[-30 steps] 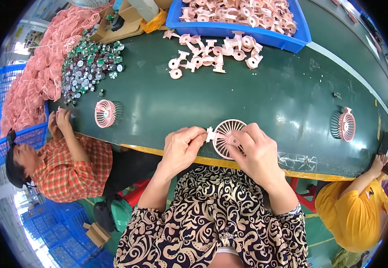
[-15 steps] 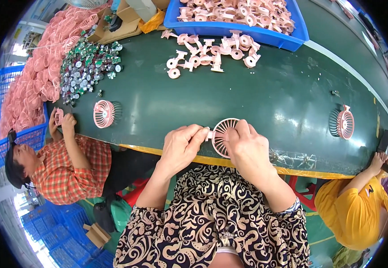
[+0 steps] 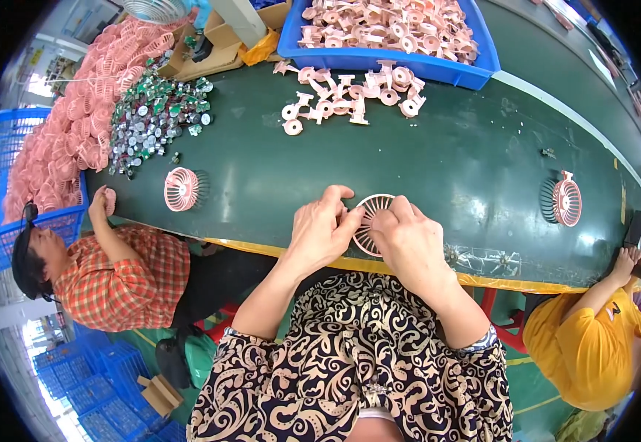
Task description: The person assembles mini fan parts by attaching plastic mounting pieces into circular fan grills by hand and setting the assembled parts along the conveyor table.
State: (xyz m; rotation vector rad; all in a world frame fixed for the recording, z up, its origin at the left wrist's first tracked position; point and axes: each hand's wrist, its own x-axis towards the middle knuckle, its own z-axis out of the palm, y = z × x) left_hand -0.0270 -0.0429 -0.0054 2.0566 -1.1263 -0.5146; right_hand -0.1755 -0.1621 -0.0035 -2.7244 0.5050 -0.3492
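Just above the table's near edge, my right hand [image 3: 410, 239] is closed on a round pink fan cage [image 3: 365, 237] with thin radial ribs, its fingers bunched over the cage's middle and right side. My left hand [image 3: 319, 232] is at the cage's left edge. Its thumb presses against the rim, the index finger is raised and bent above it, and the other fingers are curled. The thumb hides the spot where the small pink stem was visible earlier.
Loose pink brackets [image 3: 350, 99] lie before a blue tray [image 3: 390, 60] of similar ones. Two more fan cages stand left [image 3: 181, 189] and right [image 3: 567, 202]. Small motors [image 3: 147, 129] and pink cages [image 3: 62, 147] are heaped at left. Co-workers sit on both sides.
My left hand has shifted right onto the cage's edge, covering the pink stem, and its index finger has lifted. The left co-worker's piece has moved slightly.
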